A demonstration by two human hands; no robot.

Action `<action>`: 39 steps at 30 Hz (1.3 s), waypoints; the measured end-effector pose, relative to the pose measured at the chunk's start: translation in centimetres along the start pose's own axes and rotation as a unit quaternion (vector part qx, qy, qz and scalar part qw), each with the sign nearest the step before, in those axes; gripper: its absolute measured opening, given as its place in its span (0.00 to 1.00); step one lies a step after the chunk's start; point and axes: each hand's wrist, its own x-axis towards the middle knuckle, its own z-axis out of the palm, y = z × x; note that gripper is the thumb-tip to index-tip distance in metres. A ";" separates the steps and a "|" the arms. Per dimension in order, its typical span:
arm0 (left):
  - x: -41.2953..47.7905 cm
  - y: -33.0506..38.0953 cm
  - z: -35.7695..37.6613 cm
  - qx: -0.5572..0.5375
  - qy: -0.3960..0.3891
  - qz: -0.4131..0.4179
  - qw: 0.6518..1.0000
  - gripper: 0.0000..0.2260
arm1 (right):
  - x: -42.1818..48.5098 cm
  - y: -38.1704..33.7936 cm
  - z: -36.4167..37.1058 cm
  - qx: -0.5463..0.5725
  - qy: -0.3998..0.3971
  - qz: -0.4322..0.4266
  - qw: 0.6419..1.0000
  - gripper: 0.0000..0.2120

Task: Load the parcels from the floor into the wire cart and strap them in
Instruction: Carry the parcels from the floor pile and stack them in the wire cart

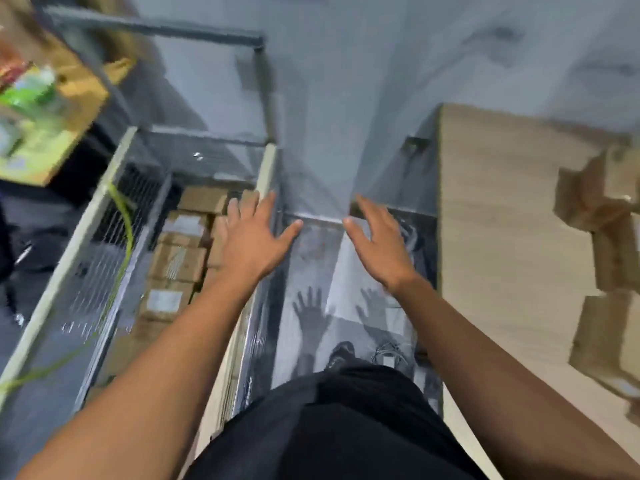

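Both hands are out in front, palms down, fingers spread, holding nothing. Left hand [254, 233] hangs over the right rim of the wire cart [104, 258], fingertips above the boxes inside; can't tell if it touches the rim. Right hand [375, 240] is over the bare floor [311, 258] btwn the cart and the wooden table [502, 237], apart from both.

Parcels [180, 261] already lie packed in the cart, brown boxes w/ white labels, in rows below and to the left of the left hand. More brown boxes [606, 216] are stacked on the table, well to the right of the right hand, partly cut off by the frame edge.

A yellow-green strap [126, 230] curves over the cart's left mesh side; its ends run out of sight.

Whole view is motion-blurred: labels unreadable, box count unclear. Hand shadows fall on the floor by a dark shoe [341, 353]. Top-left clutter is too smeared to name.
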 end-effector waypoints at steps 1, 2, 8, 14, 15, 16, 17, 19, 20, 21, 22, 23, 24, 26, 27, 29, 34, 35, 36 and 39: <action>1.1 3.0 0.6 0.013 -0.002 0.034 0.999 0.36 | 0.4 1.4 -2.1 -0.006 0.029 0.010 1.000 0.29; 2.0 5.9 1.3 0.022 -0.007 0.065 0.998 0.36 | 0.6 2.7 -4.1 -0.015 0.053 0.022 0.998 0.30; 3.9 24.0 7.8 -0.005 -0.087 0.211 0.974 0.36 | -1.8 12.5 -16.2 0.000 0.147 0.130 0.981 0.30; 0.4 38.0 15.6 -0.047 -0.180 0.337 0.923 0.34 | -9.4 21.7 -24.9 0.030 0.276 0.255 0.926 0.29; -0.5 39.5 17.0 -0.047 -0.200 0.351 0.914 0.33 | -10.9 23.1 -25.7 0.034 0.293 0.280 0.914 0.29; -1.5 40.8 18.5 -0.047 -0.223 0.361 0.904 0.33 | -12.4 24.4 -26.2 0.041 0.307 0.303 0.901 0.29; -2.6 41.9 19.9 -0.045 -0.249 0.368 0.895 0.32 | -13.9 25.6 -26.7 0.052 0.320 0.322 0.890 0.29; -4.6 43.7 22.7 -0.036 -0.297 0.384 0.874 0.32 | -16.8 28.0 -27.2 0.101 0.340 0.350 0.867 0.28; -5.6 44.4 24.2 -0.031 -0.318 0.390 0.864 0.31 | -18.1 29.1 -27.3 0.130 0.350 0.360 0.855 0.27; -6.6 45.1 25.6 -0.028 -0.338 0.393 0.855 0.31 | -19.4 30.1 -27.3 0.151 0.358 0.371 0.843 0.27; -7.6 45.6 26.9 -0.031 -0.359 0.387 0.849 0.31 | -20.5 31.0 -27.2 0.163 0.362 0.381 0.835 0.27; -8.5 46.0 28.1 -0.042 -0.379 0.371 0.847 0.32 | -21.3 31.7 -27.0 0.168 0.363 0.390 0.830 0.27; -9.2 46.4 29.2 -0.063 -0.402 0.348 0.844 0.32 | -22.0 32.3 -26.9 0.168 0.365 0.397 0.825 0.28; -10.6 47.0 31.5 -0.102 -0.440 0.316 0.834 0.32 | -23.1 33.4 -26.5 0.166 0.373 0.418 0.811 0.28; -11.0 46.9 32.1 -0.104 -0.437 0.323 0.833 0.32 | -23.3 33.5 -26.2 0.161 0.371 0.421 0.812 0.27; -11.6 47.0 33.8 -0.080 -0.426 0.381 0.817 0.32 | -23.6 34.1 -25.9 0.170 0.369 0.433 0.804 0.27; -12.3 46.4 37.1 -0.123 -0.437 0.395 0.798 0.27 | -23.6 35.6 -25.6 0.166 0.376 0.462 0.786 0.27; -12.1 46.3 37.3 -0.126 -0.444 0.382 0.801 0.27 | -23.6 35.8 -25.7 0.155 0.372 0.467 0.787 0.28; -11.6 46.2 37.6 -0.124 -0.453 0.375 0.799 0.27 | -23.5 36.0 -25.8 0.144 0.367 0.471 0.789 0.28; -9.7 46.2 38.1 -0.103 -0.488 0.393 0.772 0.29 | -23.0 36.5 -26.1 0.118 0.341 0.464 0.809 0.27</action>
